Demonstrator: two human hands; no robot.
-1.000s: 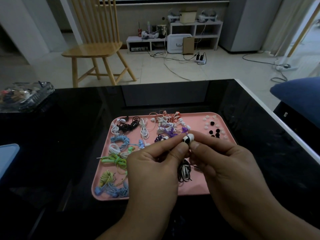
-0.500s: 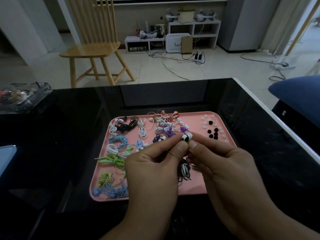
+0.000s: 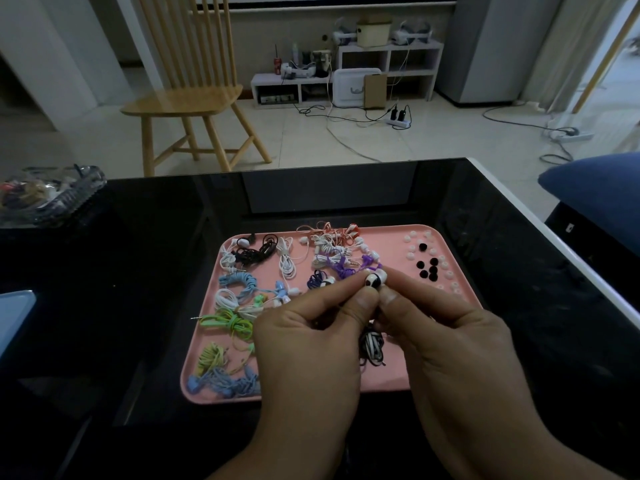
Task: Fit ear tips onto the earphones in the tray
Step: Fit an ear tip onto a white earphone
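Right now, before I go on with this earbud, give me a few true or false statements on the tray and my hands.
1. Both hands pinch one black and white earbud above the pink tray. True.
2. The loose ear tips lie in the tray's near left corner. False: they lie along its far right side.
3. The loose tips are all white. False: some are black.
4. A green earphone bundle lies in the tray's left half. True.
5. A wooden chair stands beyond the table. True.
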